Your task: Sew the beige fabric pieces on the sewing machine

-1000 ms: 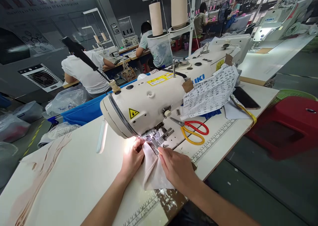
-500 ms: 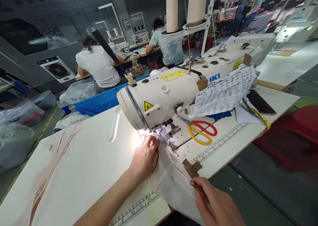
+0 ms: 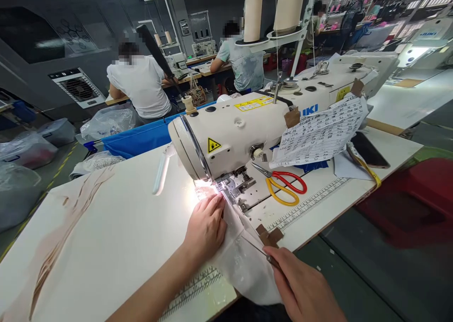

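My left hand (image 3: pixel 207 223) lies on a sheer pale fabric (image 3: pixel 247 263) with its fingers stretched toward the needle area of a white sewing machine (image 3: pixel 226 136). Its fingertips press the cloth just in front of the lit presser foot (image 3: pixel 221 186). At the front table edge, my right hand (image 3: pixel 300 282) is closed around the dark handle of an awl (image 3: pixel 272 261). The thin metal shaft points up and left over the fabric, close to its edge. Beyond the fabric's right side, scissors (image 3: pixel 281 184) with one red and one yellow handle rest on the machine bed.
Thin pinkish fabric (image 3: pixel 67 223) lies along the table's left. A handwritten sheet (image 3: pixel 320 133) is taped to the machine; a phone (image 3: pixel 370 150) and yellow tape measure (image 3: pixel 363 164) lie behind it. A pale plastic tool (image 3: pixel 162 173) sits left of the machine head. People work at machines beyond.
My right hand has moved slightly left and up, and the awl's shaft now shows over the fabric. My left fingers have gone from bunched to flatter. The view has shifted a little.
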Tool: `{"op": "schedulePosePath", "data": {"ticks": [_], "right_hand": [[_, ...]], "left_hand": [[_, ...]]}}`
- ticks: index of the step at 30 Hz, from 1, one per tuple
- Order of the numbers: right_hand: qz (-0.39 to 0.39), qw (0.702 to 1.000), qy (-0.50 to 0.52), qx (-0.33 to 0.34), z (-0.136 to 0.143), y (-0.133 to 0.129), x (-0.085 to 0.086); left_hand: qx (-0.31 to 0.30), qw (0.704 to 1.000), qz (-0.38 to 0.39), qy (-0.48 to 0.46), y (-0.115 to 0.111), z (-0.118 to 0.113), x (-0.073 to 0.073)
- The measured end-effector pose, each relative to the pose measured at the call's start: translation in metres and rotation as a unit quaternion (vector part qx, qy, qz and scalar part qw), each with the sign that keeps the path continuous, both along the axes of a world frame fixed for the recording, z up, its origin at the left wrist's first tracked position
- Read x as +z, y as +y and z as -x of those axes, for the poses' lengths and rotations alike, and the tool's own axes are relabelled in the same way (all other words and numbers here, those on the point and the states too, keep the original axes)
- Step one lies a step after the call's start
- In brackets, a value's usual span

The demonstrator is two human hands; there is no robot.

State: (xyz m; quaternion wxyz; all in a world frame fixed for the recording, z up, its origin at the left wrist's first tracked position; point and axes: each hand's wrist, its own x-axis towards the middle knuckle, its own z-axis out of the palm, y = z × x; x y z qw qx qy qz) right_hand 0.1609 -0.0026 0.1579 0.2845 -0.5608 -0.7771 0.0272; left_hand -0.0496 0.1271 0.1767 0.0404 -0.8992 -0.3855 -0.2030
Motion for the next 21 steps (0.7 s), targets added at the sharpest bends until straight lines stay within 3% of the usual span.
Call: {"op": "schedulePosePath", "data": {"ticks": [8, 21], "right_hand": [[-0.03, 0.999, -0.007, -0.008, 0.008, 0.011, 0.013], [-0.034, 0.999, -0.021, -0.015, 0.014, 0.018, 0.02]], "left_hand": [[0.018, 1.0, -0.005, 0.001, -0.002, -0.004, -0.006], [-0.011, 0.999, -0.03, 0.021, -0.016, -0.008, 0.0]]}}
